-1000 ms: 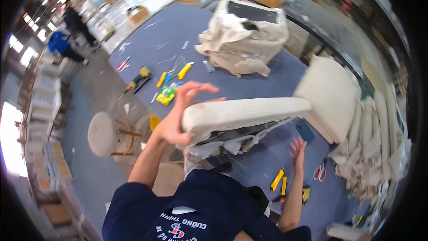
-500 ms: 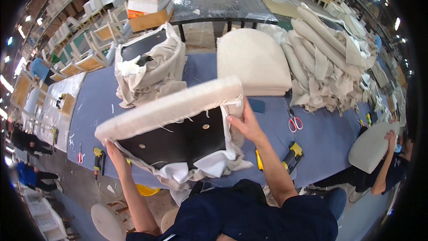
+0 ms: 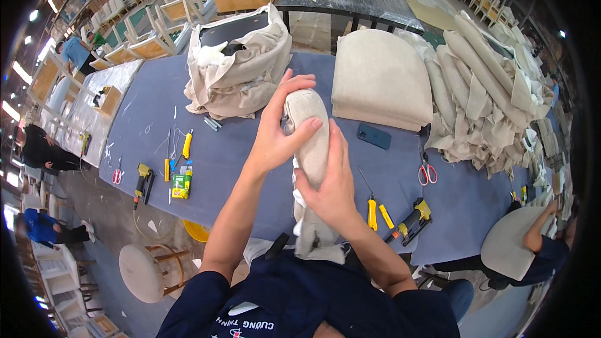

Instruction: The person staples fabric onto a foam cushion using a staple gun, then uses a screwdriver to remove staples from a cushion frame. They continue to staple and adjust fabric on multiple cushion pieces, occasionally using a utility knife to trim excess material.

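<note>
Upright before me stands a beige upholstered chair pad [image 3: 308, 105], turned so that its narrow, rounded edge faces me. My left hand [image 3: 275, 131] is closed over its far end, thumb lying across the fabric. Lower down, my right hand [image 3: 332, 184] grips its right side, the fingers pointing away from me. Loose cloth and a bit of white lining hang at the pad's near end. Its black underside is hidden at this angle.
Beige covers lie heaped around a piece [image 3: 238, 81] on the blue table, beside stacked pads [image 3: 382, 78]. A phone [image 3: 374, 136], red-handled scissors [image 3: 427, 170], yellow screwdrivers [image 3: 372, 213] and staple guns [image 3: 414, 220] lie about. At right, another person holds a pad [image 3: 510, 244].
The pad has swung from lying broadside, black underside showing, to edge-on. My left hand has moved from its left corner to its far end. My view has shifted.
</note>
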Motion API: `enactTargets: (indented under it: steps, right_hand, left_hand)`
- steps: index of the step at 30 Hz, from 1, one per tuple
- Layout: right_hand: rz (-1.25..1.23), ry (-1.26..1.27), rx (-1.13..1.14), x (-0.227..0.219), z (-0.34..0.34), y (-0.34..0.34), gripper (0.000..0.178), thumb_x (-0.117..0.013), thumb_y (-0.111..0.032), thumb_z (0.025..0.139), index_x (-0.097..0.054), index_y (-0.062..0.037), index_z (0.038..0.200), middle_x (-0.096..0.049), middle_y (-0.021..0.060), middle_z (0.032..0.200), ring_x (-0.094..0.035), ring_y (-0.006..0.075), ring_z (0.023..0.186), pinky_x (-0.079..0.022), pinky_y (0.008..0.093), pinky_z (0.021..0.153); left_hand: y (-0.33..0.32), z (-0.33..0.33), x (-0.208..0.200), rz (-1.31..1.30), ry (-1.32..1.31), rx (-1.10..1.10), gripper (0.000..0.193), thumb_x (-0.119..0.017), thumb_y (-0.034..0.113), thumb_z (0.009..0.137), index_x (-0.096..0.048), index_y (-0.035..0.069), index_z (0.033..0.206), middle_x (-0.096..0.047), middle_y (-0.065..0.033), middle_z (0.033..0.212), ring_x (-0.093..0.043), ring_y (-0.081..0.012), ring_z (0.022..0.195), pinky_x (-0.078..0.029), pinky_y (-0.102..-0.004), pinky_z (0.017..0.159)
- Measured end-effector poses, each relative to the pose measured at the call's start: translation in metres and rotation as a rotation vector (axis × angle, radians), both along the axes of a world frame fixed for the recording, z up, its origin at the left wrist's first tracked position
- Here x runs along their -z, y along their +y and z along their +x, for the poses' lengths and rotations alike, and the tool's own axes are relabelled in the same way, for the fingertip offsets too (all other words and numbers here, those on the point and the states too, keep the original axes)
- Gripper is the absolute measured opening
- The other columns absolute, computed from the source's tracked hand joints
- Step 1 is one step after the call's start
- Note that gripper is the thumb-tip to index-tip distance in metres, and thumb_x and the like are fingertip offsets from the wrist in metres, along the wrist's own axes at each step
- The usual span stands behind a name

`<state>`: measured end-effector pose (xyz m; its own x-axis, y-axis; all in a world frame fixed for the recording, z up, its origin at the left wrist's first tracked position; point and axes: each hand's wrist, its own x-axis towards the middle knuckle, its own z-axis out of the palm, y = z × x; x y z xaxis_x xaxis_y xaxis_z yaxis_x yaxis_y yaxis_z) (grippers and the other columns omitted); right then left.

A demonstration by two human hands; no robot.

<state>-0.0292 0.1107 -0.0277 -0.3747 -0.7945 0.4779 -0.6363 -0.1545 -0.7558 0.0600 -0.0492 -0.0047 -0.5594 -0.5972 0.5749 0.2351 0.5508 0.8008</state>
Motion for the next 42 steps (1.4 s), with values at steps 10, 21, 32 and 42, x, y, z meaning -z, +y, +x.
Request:
enactTargets:
  steps: [10,21,32,42]
  right_hand:
    - [0.314,-0.519,0.018,0.097,-0.103,0.099,0.062,-0.073,-0.021,0.099,-0.054,-0.0042,0.155,-0.055,0.0171,0.157,-0.056,0.0307,0.142,-0.051,0.0441,0.11]
    - [1.085,-0.225,1.324,0.366,-0.267,0.246,0.114,-0.087,-0.049,0.083,-0.025,-0.0017,0.165,-0.052,0.0398,0.148,-0.054,0.0528,0.139,-0.046,0.056,0.118]
    - [0.956,-0.613,1.107,0.388,-0.294,0.255,0.121,-0.088,-0.027,0.076,-0.009,-0.0047,0.164,-0.058,0.0287,0.143,-0.064,0.0353,0.126,-0.051,0.0479,0.111]
    - [0.899,-0.297,0.579,-0.041,-0.182,0.237,0.033,-0.078,-0.014,0.092,-0.069,-0.0003,0.121,-0.073,0.009,0.084,-0.066,0.019,0.06,-0.052,0.0322,0.057]
  left_hand:
    - [0.034,0.017,-0.012,0.183,0.112,0.093,0.021,-0.08,0.009,0.094,-0.071,0.003,0.112,-0.076,-0.0102,0.116,-0.054,-0.0335,0.146,-0.037,-0.0493,0.123]
    - [0.033,0.011,-0.005,0.335,0.278,0.156,0.034,-0.056,0.026,0.114,-0.078,0.001,0.105,-0.077,-0.0098,0.11,-0.063,-0.0254,0.125,-0.043,-0.0436,0.115]
    - [0.031,-0.002,-0.016,-0.133,-0.089,0.388,0.048,-0.06,0.02,0.104,-0.059,0.003,0.149,-0.059,-0.0178,0.146,-0.048,-0.038,0.144,-0.03,-0.0506,0.126]
    - [0.052,-0.056,-0.021,-0.414,-0.251,0.679,0.079,-0.075,0.018,0.092,-0.04,0.006,0.162,-0.046,-0.02,0.157,-0.038,-0.0422,0.152,-0.026,-0.0541,0.128]
